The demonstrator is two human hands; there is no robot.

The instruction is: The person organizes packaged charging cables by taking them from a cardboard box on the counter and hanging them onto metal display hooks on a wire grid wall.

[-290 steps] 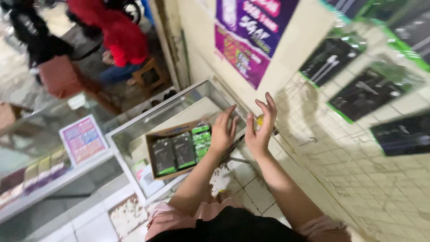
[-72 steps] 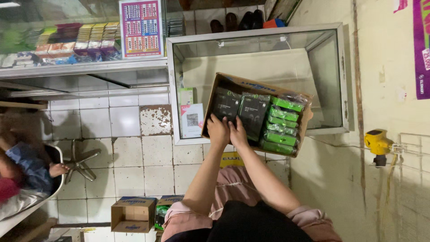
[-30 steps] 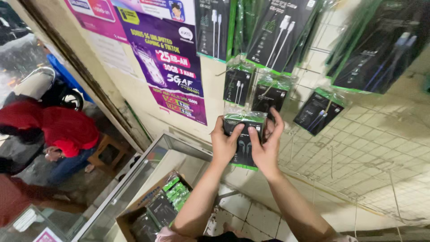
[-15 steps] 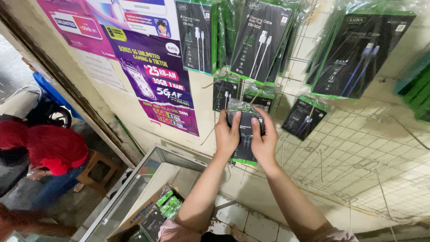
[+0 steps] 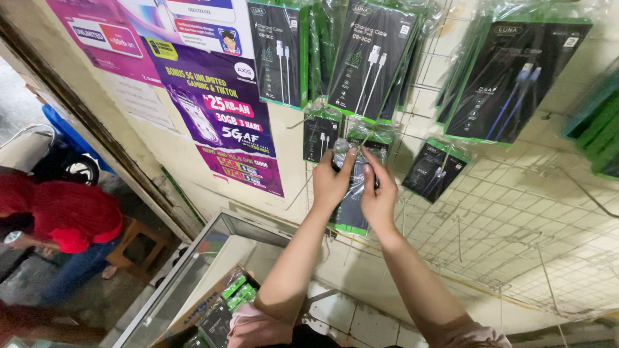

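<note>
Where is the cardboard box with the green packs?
In the head view, the cardboard box sits at the bottom left, below the left hand, beside the glass counter.

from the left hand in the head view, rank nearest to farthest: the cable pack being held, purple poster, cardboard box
1. cable pack: in the left hand, on the wire rack
2. purple poster: on the wall, to its left
3. cardboard box: far below, on the glass case

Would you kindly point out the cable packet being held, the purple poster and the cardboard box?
cable packet (image 5: 351, 212), head view, lower part of the pack below the hands.
purple poster (image 5: 222, 122), head view, middle of the sheet.
cardboard box (image 5: 196, 316), head view, brown outer side wall.
</note>
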